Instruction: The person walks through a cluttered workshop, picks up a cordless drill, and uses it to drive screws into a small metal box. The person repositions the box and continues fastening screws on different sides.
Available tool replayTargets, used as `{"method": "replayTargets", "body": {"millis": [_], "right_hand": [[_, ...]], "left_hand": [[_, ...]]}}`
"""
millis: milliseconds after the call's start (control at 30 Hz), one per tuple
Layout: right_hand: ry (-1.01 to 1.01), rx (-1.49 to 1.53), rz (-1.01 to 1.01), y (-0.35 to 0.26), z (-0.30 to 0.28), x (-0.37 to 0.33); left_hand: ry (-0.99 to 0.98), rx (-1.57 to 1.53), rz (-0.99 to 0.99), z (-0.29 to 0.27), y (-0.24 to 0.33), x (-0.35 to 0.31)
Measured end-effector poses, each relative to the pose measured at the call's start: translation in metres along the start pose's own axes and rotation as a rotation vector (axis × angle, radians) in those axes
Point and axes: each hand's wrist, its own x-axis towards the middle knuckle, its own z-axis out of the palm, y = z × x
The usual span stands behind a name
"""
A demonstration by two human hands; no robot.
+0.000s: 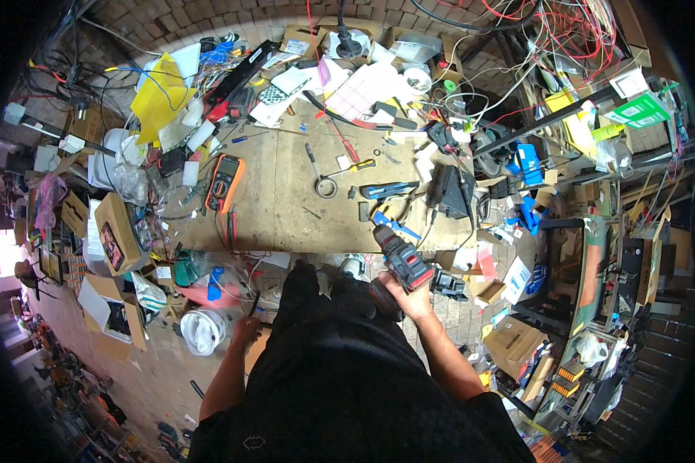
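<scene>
The right grip (pixel 406 296) clasped a drill (pixel 401 257); the left grip's (pixel 245 332) hold was unclear; a green package (pixel 639 113) bore white labels (pixel 655 110).

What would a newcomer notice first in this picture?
The drill, held in the right grip by the table's near edge, would likely catch the eye first. Next come the orange multimeter on the table's left side and, at the picture's upper right, the tangle of red wires.

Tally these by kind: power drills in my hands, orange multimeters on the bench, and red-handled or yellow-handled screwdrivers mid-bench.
Power drill: 1, in the right hand
Orange multimeter: 1
Red-handled screwdriver: 1
Yellow-and-black-handled screwdriver: 1
Total: 4
</scene>
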Motion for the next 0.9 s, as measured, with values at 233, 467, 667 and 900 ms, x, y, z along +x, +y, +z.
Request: {"method": "replayTargets", "body": {"millis": [233,467,667,900], "right_hand": [[0.032,-0.057,-0.01,0.015,-0.004,-0.009],[0.082,0.052,0.022,0.029,-0.002,-0.015],[0.016,-0.004,0.015,0.024,-0.006,-0.018],[-0.012,-0.052,-0.027,0.027,-0.008,-0.014]], "left_hand": [[-0.073,0.07,0.066,0.006,0.026,-0.008],[-0.081,0.064,0.207,0.031,0.066,-0.017],[-0.073,0.723,0.575,0.016,0.042,0.017],[-0.008,0.152,0.07,0.017,0.026,0.008]]}}
